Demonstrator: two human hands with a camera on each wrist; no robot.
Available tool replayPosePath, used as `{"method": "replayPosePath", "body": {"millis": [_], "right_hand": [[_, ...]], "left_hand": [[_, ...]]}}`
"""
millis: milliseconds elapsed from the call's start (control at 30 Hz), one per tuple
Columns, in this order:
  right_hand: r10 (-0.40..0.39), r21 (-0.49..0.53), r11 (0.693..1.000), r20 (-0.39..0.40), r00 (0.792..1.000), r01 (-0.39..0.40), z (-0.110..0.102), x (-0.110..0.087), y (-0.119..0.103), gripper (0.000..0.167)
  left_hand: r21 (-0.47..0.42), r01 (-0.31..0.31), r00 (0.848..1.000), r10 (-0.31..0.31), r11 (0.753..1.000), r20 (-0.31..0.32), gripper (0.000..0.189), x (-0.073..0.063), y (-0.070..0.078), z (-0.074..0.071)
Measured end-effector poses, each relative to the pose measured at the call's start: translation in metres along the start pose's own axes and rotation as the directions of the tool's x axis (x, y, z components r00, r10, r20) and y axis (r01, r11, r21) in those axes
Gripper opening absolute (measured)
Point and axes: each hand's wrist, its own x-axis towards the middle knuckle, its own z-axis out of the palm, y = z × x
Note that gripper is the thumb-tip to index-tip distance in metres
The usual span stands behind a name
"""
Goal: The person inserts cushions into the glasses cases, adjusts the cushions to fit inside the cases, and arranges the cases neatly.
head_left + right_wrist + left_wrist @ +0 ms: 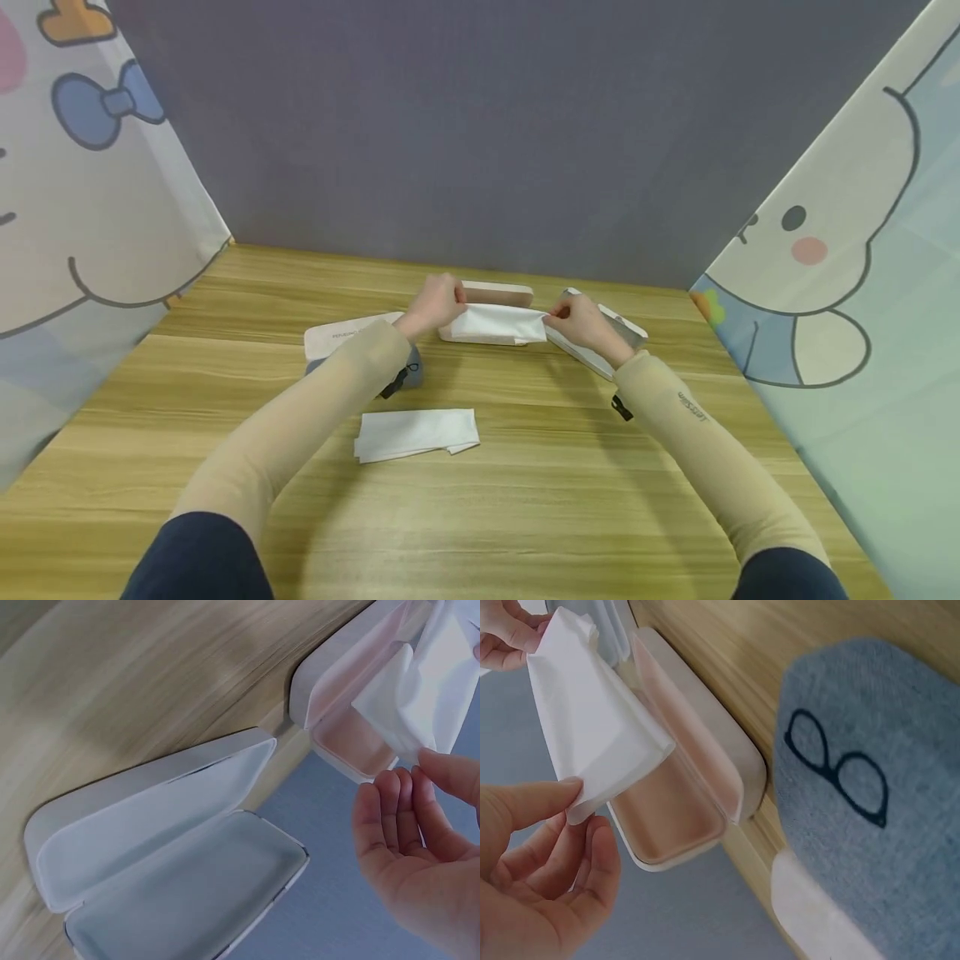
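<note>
Between both hands a folded white cloth is held stretched over an open glasses case with a pink lining. My left hand pinches one end of the cloth between thumb and fingers. At the other end, my right hand pinches a corner with thumb and index finger, as the right wrist view shows. The cloth overlaps part of the case's inside, and its lid stands raised. Just right of that case lies a second open glasses case, white with a grey lining, close under my right wrist.
A blue-grey case with a glasses print sits under my left forearm, with a white lettered case part behind it. Another folded white cloth lies nearer on the wooden table. A grey partition rises behind the cases.
</note>
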Motion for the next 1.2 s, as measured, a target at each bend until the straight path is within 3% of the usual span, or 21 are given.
{"method": "replayPosePath", "body": {"millis": [567,833,933,1067,1200], "right_hand": [[0.073,0.034,0.997,0.003,0.997,-0.073,0.028,0.036,0.003,0.023],[0.046,0.057,0.997,-0.035,0.998,-0.044,0.04,0.044,0.009,0.017],[0.047,0.031,0.998,-0.028,0.999,-0.046,0.043,0.046,0.01,0.017],[0.05,-0.003,0.999,-0.025,0.998,-0.05,0.044,0.046,0.007,0.017],[0.047,-0.014,0.999,-0.027,0.999,-0.047,0.045,0.046,0.006,0.017]], "left_hand": [[0.034,0.153,0.987,-0.151,0.988,-0.045,0.015,0.019,-0.013,0.006],[0.092,0.158,0.987,-0.156,0.983,-0.034,0.021,0.026,-0.018,0.016],[0.11,0.183,0.983,-0.181,0.977,-0.025,0.023,0.028,-0.02,0.019],[0.118,0.223,0.975,-0.221,0.968,-0.026,0.011,0.029,-0.022,0.024],[0.112,0.247,0.969,-0.246,0.962,-0.028,0.02,0.031,-0.023,0.028]]}}
